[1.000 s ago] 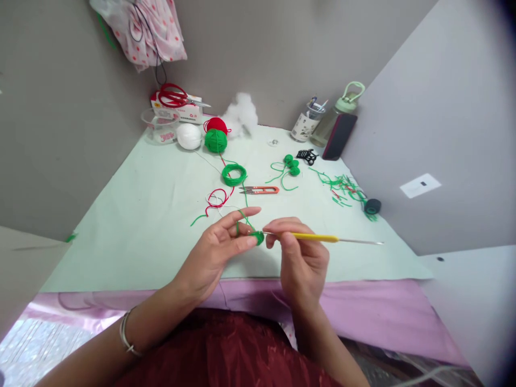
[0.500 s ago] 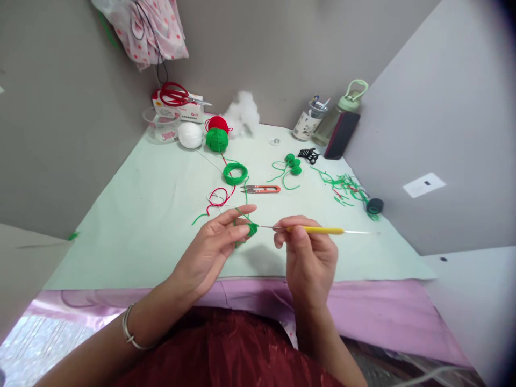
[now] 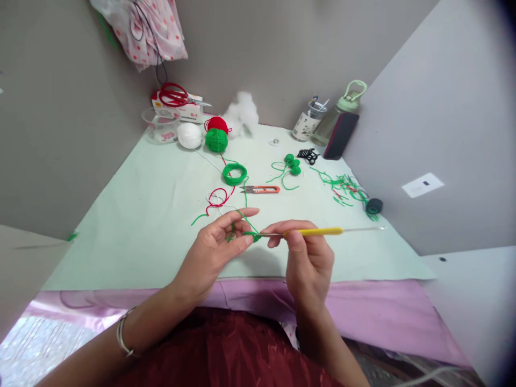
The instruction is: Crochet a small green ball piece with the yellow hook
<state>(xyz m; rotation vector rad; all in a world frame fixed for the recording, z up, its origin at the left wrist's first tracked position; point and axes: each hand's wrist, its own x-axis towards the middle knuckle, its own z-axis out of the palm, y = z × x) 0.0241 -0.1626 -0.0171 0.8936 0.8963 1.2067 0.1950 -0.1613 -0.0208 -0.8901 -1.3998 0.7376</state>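
The left hand [image 3: 213,250] and right hand [image 3: 308,260] were bare, as were both forearms. A thin silver bangle [image 3: 121,337], possibly two stacked, circled the left wrist. Below lay a dark red, faintly glossy garment [image 3: 226,349].

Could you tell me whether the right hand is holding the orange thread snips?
No, the right hand holds a yellow crochet hook, while the orange thread snips lie on the table.

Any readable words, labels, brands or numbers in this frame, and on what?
Nothing legible.
White-and-red cardboard box under the red scissors: red print, blurred.
Clear plastic tub: red lettering, too small.
White sticker on the grey wall: dark mark, unreadable.
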